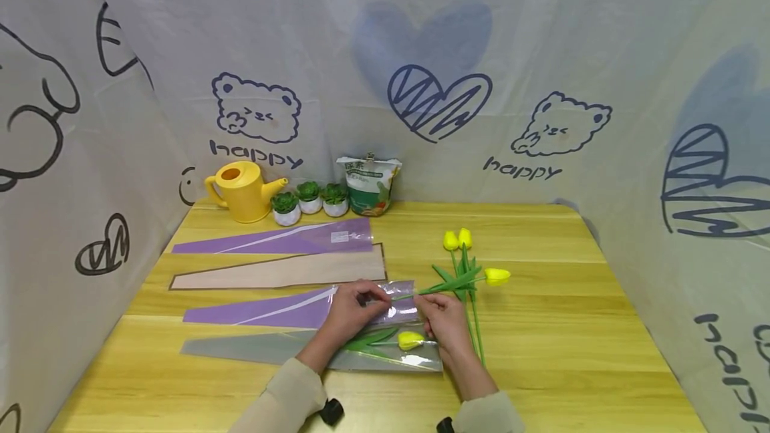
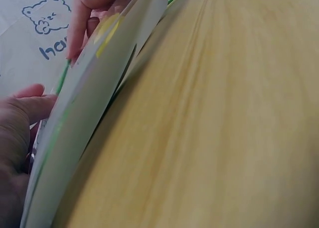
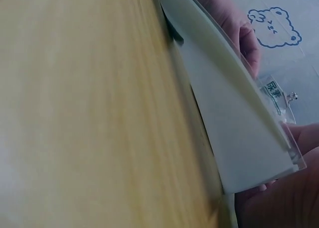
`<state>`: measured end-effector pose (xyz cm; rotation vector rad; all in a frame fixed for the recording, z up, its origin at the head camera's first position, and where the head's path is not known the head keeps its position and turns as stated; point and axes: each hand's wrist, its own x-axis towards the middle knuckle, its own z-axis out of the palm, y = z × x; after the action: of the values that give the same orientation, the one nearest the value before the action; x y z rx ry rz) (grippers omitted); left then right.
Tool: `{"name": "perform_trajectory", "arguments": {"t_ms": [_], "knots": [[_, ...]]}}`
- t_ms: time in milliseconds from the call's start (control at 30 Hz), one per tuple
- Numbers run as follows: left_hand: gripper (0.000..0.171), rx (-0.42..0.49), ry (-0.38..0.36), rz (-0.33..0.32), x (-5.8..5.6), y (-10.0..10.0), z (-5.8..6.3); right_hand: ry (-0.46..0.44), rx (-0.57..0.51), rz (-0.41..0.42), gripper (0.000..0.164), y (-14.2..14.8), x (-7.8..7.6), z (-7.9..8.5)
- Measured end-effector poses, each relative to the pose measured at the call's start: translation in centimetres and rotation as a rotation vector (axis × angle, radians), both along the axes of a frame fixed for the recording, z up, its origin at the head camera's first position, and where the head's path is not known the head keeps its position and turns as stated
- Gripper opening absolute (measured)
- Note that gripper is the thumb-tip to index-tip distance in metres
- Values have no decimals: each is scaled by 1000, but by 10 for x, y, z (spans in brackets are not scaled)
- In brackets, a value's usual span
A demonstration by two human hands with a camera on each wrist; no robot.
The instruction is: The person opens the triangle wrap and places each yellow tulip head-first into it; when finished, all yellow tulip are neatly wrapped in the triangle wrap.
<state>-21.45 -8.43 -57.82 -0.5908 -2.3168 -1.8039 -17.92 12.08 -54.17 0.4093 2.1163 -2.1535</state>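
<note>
A yellow tulip (image 1: 497, 276) with green leaves lies sideways, its stem pointing left over the mouth of a purple flower sleeve (image 1: 283, 309). My left hand (image 1: 351, 313) pinches the stem near its lower end, above the sleeve's clear part. The right hand (image 1: 448, 326) has its fingertips on the stem at the sleeve's right edge; the left wrist view shows the green stem (image 2: 62, 77) running between both hands. Nearer me, a grey sleeve (image 1: 252, 351) holds another yellow tulip (image 1: 411, 341). In the right wrist view, this sleeve (image 3: 224, 108) partly hides both hands.
Two more yellow tulips (image 1: 457, 240) lie under the held one. Further back are a cream sleeve (image 1: 277, 272) and a purple sleeve (image 1: 271, 239). Along the back stand a yellow watering can (image 1: 243, 196), small potted succulents (image 1: 309, 198) and a clipped bag (image 1: 369, 186).
</note>
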Motion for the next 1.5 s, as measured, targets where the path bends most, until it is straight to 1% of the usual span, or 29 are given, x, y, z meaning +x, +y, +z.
{"name": "perform_trajectory", "arguments": {"t_ms": [100, 267, 467, 633, 733, 800, 900, 1000, 1067, 1133, 1167, 1233, 1400, 1500], "knots": [[13, -28, 3, 5, 0, 0, 0, -10, 17, 8, 27, 1, 1, -1], [12, -60, -26, 6, 0, 0, 0, -13, 30, 5, 28, 1, 1, -2], [12, -41, -39, 5, 0, 2, 0, -15, 27, -4, 27, 2, -1, -4], [13, -50, -41, 22, 0, 3, 0, -15, -1, -30, 24, 7, -3, 1], [11, -57, -48, 22, 0, 4, 2, 7, 3, -59, 22, 18, -5, 6], [10, -55, -54, 19, 3, 4, 7, 25, 43, -76, 22, 28, -7, 11], [9, -46, -56, 17, 8, 6, 18, 51, 125, -97, 23, 48, -10, 19], [10, -36, -36, 19, 14, 6, 28, 90, 261, -100, 24, 69, -11, 26], [10, -29, -21, 16, 16, 6, 29, 122, 372, -95, 24, 81, -14, 29], [10, -26, -15, 15, 15, 6, 27, 156, 470, -84, 25, 92, -18, 31], [10, -24, -20, 13, 15, 6, 26, 169, 501, -72, 26, 98, -20, 31], [11, -22, -26, 3, 10, 4, 17, 187, 552, -36, 28, 107, -25, 32], [13, -18, -24, -9, 1, 0, -1, 180, 635, 91, 31, 121, -36, 30], [14, -16, -16, -13, 1, 0, 1, 170, 695, 163, 28, 123, -41, 25]]}}
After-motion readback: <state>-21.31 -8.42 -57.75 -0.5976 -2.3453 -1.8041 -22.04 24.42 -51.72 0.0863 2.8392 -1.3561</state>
